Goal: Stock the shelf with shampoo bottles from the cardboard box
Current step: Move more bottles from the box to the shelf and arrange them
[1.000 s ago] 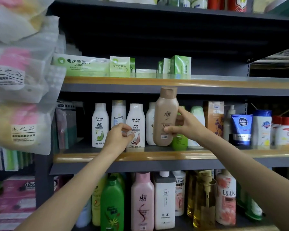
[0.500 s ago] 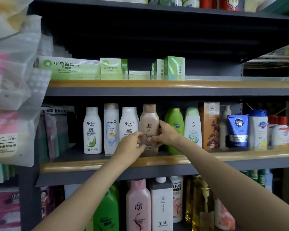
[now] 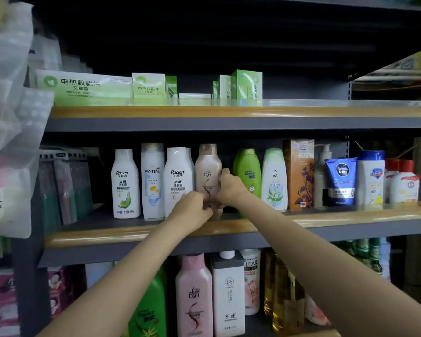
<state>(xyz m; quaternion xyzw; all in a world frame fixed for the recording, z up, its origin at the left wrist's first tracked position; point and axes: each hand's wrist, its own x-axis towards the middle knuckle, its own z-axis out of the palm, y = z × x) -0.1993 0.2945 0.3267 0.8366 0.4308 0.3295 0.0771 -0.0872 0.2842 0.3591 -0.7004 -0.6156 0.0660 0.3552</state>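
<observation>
Beige shampoo bottle upright on middle shelf, wedged between white Raclen bottle and green bottle. Left hand and right hand fingers curled round its lower body. Risk: nudging neighbours over, tight gap, tall narrow bottles.

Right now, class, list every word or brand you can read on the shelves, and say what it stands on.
"Raclen": two white bottles and, middle shelf.
"PANTENE": white bottle between them.
"Rejoice": green bottle.
"NIVEA MEN": blue tube.
"CLEAR", partly hidden: bottle on the lower shelf.
"电热蚊香片": long green box, upper shelf.
Smaller print: blurred.
</observation>
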